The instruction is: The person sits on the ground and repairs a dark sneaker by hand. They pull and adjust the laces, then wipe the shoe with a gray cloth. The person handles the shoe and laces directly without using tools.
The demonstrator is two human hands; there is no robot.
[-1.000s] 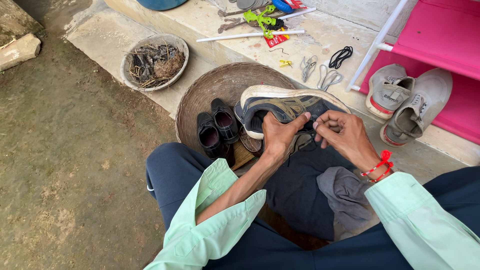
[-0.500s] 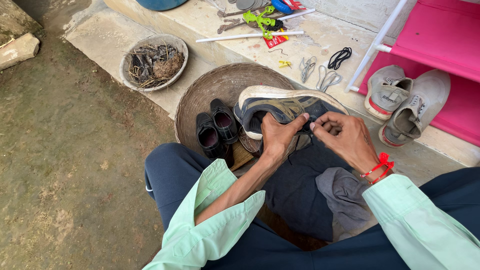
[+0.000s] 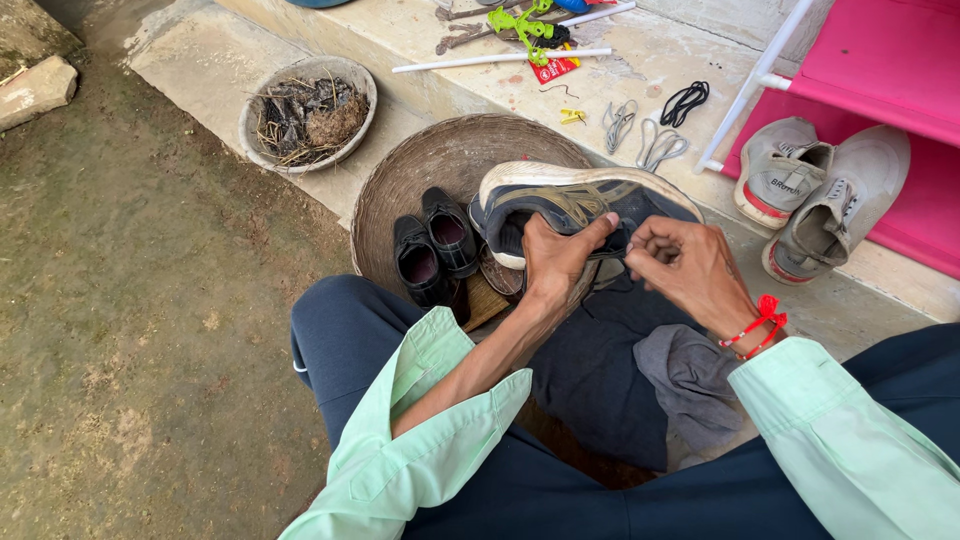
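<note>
Head view: left hand, right hand pinch dark mesh sneaker.

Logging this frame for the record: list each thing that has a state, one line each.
Left hand: gripping the dark sneaker.
Right hand: pinching its lace.
Dark sneaker: on its side, sole outward.
Black shoes: upright in the woven basket.
Grey sneakers: lying unlaced by the pink rack.
Bowl: full of scraps.
</note>
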